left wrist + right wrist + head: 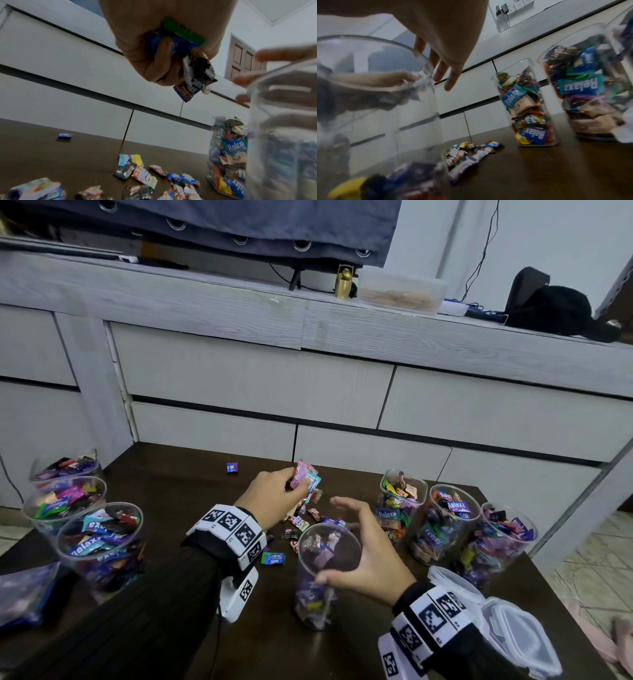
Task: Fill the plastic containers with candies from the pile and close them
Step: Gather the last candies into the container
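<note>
- Seven clear jars stand on the dark table point(191, 481): three at the left edge, three at the right, and one jar point(322, 570) in the middle, only partly filled.
- Left hand point(274, 498) – fingers curled tight round a bunch of candies point(306, 477), lifted above what is left of the pile point(301, 522), which lies just beyond the middle jar.
- Right hand point(363, 563) – fingers spread and relaxed; the thumb lies at the jar's near rim, while the fingers arch over the far rim without gripping.
- Handling: wrapped candies are light, crinkly and slippery, so a closed fist holds them better than a pinch. A tall, thin-walled, lightly loaded jar will likely tip easily; steady it at the rim or the upper wall.
- Lids point(507, 621) lie stacked at the near right corner, beside the right wrist.
- Room: the jar mouth is narrow, so candies released off-centre would probably spill. Open table lies behind the pile; side jars stand near the edges, so sideways sweeps risk knocking them off.
- One stray candy point(232, 467) lies apart, towards the far edge.
</note>
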A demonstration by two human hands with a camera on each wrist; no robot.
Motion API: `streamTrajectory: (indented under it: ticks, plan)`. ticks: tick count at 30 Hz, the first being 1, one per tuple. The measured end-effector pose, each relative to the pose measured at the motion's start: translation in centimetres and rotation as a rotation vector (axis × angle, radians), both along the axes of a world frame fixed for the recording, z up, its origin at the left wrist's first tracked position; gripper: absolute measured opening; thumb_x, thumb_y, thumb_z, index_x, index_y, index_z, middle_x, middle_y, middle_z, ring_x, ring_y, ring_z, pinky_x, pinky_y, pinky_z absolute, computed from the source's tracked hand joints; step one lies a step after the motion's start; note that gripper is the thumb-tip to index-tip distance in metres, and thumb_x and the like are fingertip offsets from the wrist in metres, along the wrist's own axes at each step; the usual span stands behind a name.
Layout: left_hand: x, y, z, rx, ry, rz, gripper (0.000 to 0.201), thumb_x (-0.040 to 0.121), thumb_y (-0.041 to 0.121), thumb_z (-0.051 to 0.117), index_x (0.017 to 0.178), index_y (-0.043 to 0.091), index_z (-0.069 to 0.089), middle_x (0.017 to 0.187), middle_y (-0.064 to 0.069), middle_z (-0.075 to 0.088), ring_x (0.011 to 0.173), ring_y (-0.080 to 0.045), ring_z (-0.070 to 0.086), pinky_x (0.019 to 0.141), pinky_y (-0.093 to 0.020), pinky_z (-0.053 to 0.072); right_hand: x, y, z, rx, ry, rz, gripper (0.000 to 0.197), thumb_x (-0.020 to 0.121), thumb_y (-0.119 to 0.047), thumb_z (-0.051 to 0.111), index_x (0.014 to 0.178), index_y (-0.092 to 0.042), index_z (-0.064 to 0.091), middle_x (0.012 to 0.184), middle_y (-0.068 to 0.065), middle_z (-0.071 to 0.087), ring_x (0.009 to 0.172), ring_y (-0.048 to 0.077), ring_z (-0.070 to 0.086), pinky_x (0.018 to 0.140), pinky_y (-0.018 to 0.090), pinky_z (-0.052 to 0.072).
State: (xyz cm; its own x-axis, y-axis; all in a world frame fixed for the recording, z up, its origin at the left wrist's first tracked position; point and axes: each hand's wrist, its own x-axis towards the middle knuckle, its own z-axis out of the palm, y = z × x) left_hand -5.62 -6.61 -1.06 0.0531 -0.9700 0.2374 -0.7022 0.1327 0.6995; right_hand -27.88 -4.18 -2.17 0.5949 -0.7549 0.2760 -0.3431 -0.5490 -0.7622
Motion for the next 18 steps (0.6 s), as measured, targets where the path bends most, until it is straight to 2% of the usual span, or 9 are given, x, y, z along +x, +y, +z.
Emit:
streamTrajectory:
  ticks: [2,5,7,9,11,13,14,16,18]
  plan:
    - [-0.6,0.1,0.6,-0.036,0.034,-0.036,0.027,0.098,0.042,0.048,0.089,0.020,0.061,0.082,0.006,0.067,0.076,-0.008,0.064,0.064,-0.026,0.046,-0.7,-0.3,-1.0,0.105,0.057,0.046,0.109,0.049,-0.051,0.090,0.134,-0.053,0.021,0.136,-0.032,0.035,0.125,-0.012,0.040,0.103,0.012,0.037]
    - [-1.8,0.5,1.5,-0.050,0.064,-0.125,0.025,0.098,0.043,0.050,0.105,0.022,0.062,0.095,0.008,0.069,0.085,0.002,0.066,0.070,-0.016,0.051,-0.9,-0.4,-2.1,0.159,0.088,0.052,0.109,0.052,-0.044,0.091,0.131,-0.059,0.018,0.129,-0.029,0.047,0.120,-0.008,0.049,0.101,0.013,0.040]
    - [-2.5,0.9,2.0,-0.063,0.052,-0.202,0.029,0.097,0.044,0.052,0.113,0.023,0.063,0.100,0.006,0.072,0.087,0.002,0.067,0.075,-0.022,0.056,-0.8,-0.5,-2.4,0.175,0.057,0.019,0.104,0.053,-0.040,0.091,0.127,-0.058,0.020,0.126,-0.027,0.051,0.118,-0.006,0.052,0.099,0.015,0.043]
    - [-3.0,1.6,2.4,-0.095,0.003,-0.290,0.027,0.095,0.047,0.052,0.108,0.026,0.063,0.095,0.006,0.072,0.083,0.001,0.068,0.073,-0.026,0.057,-0.7,-0.6,-2.5,0.199,0.021,-0.005,0.099,0.056,-0.035,0.091,0.127,-0.050,0.024,0.125,-0.021,0.054,0.117,-0.004,0.053,0.101,0.022,0.045]
    - [-3.4,2.1,2.6,-0.124,-0.131,-0.377,0.034,0.090,0.051,0.048,0.102,0.022,0.062,0.091,0.005,0.071,0.081,-0.005,0.067,0.071,-0.030,0.056,-0.6,-0.9,-2.5,0.220,-0.003,-0.017,0.098,0.057,-0.030,0.091,0.131,-0.038,0.027,0.124,-0.013,0.057,0.116,-0.001,0.056,0.101,0.029,0.047]
    - [-3.7,2.4,2.5,-0.161,-0.374,-0.434,0.043,0.087,0.054,0.043,0.100,0.017,0.062,0.091,0.004,0.068,0.077,-0.012,0.063,0.071,-0.035,0.053,-0.5,-1.0,-2.5,0.219,0.002,-0.022,0.102,0.057,-0.029,0.091,0.137,-0.026,0.027,0.125,-0.009,0.058,0.116,0.002,0.057,0.101,0.033,0.048]
    - [-3.9,2.5,2.5,-0.173,-0.481,-0.461,0.041,0.088,0.053,0.043,0.102,0.019,0.061,0.090,0.005,0.067,0.075,-0.011,0.058,0.070,-0.035,0.052,-0.4,-1.1,-2.5,0.211,0.015,-0.026,0.103,0.057,-0.030,0.091,0.137,-0.023,0.027,0.125,-0.010,0.057,0.116,0.001,0.056,0.101,0.033,0.047]
    - [-4.0,2.4,2.3,-0.169,-0.605,-0.500,0.034,0.093,0.048,0.047,0.116,0.026,0.060,0.092,0.005,0.066,0.075,-0.011,0.054,0.069,-0.031,0.049,-0.3,-1.2,-2.4,0.200,0.033,-0.032,0.101,0.056,-0.032,0.091,0.135,-0.025,0.028,0.123,-0.012,0.055,0.116,0.000,0.056,0.100,0.033,0.048]
    - [-4.1,2.2,2.3,-0.168,-0.660,-0.500,0.036,0.094,0.045,0.048,0.124,0.028,0.057,0.095,0.002,0.067,0.080,-0.016,0.059,0.067,-0.029,0.045,-0.3,-1.2,-2.4,0.204,0.039,-0.040,0.102,0.055,-0.033,0.091,0.133,-0.027,0.027,0.122,-0.012,0.055,0.116,0.001,0.056,0.100,0.034,0.048]
